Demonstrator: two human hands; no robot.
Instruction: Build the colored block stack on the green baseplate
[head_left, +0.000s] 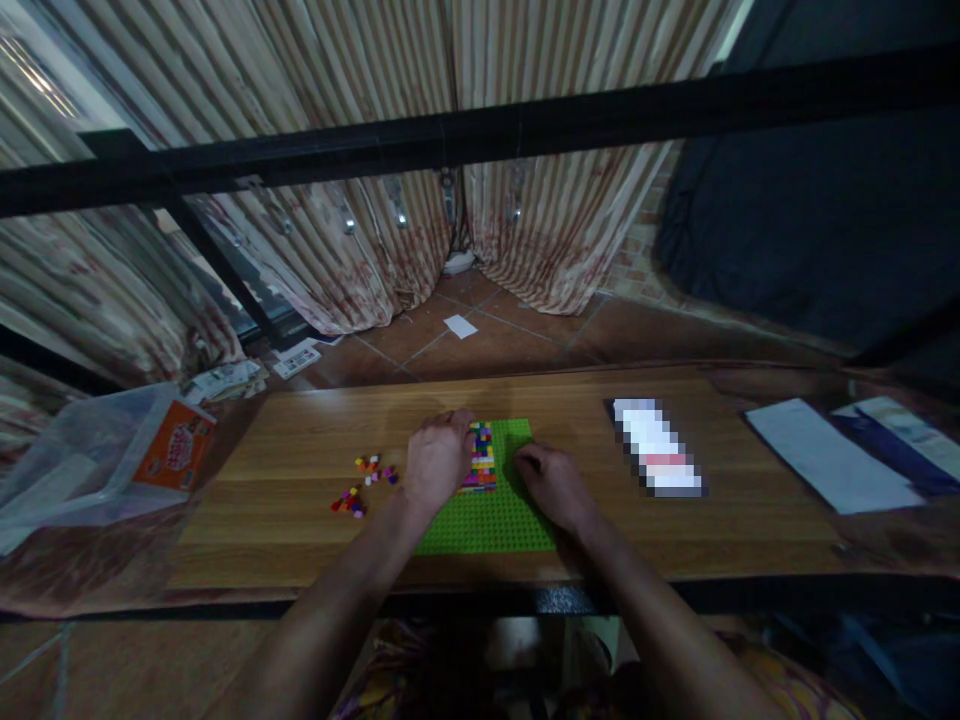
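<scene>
Baseplate point(495, 525): one; brick block point(484, 458) atop: one; left hand point(439, 457), right hand point(556, 484): both grips unclear.

Bare forearms point(337, 600), dark, yellow-patterned clothing point(780, 680) at the lap

No text is legible, the orange label point(175, 446) on the clear bin point(97, 432) being too blurred.
</scene>
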